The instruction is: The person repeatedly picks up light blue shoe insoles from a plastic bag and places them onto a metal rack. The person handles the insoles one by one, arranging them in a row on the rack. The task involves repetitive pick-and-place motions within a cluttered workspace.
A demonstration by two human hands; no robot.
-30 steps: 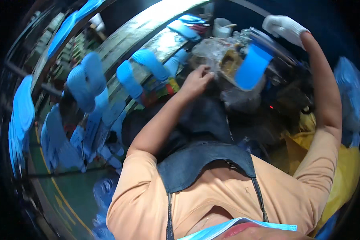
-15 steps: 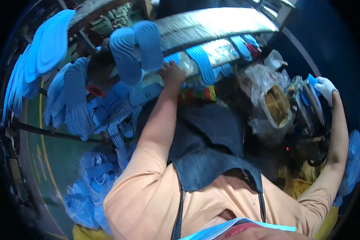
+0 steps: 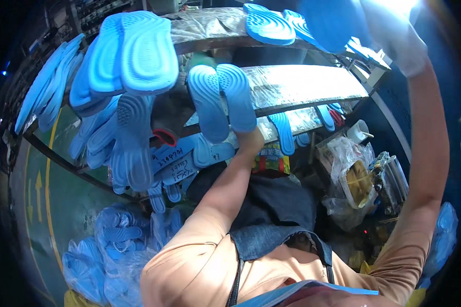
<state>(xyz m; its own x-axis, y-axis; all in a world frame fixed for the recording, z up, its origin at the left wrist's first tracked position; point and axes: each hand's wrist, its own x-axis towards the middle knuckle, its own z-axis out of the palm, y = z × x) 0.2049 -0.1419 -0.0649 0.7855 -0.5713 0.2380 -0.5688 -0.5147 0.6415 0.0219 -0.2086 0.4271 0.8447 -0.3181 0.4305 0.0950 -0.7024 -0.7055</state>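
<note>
My right hand [image 3: 402, 43], in a white glove, is raised at the upper right and closed on a blue insole [image 3: 333, 23], which is blurred and washed out by bright light. To its left, ridged blue insoles [image 3: 270, 24] lie on the upper silver-covered shelf [image 3: 210, 28]. My left hand [image 3: 251, 140], bare, reaches to the lower shelf [image 3: 302, 84], just under a pair of wavy-ridged blue insoles [image 3: 223, 105]. Those insoles hide its fingers, so I cannot see whether it grips anything.
Stacks of blue insoles [image 3: 133, 56] overhang the racks at the left. Plastic bags of blue pieces [image 3: 107, 256] stand low at the left. A plastic-lined container [image 3: 358, 181] and a white cup [image 3: 357, 131] are at the right. Green floor [image 3: 61, 194] shows at far left.
My right hand has swung up from the far right to above the upper shelf, carrying the blue insole. The view has tilted upward, showing more of the upper shelf. My left hand stays near the lower shelf.
</note>
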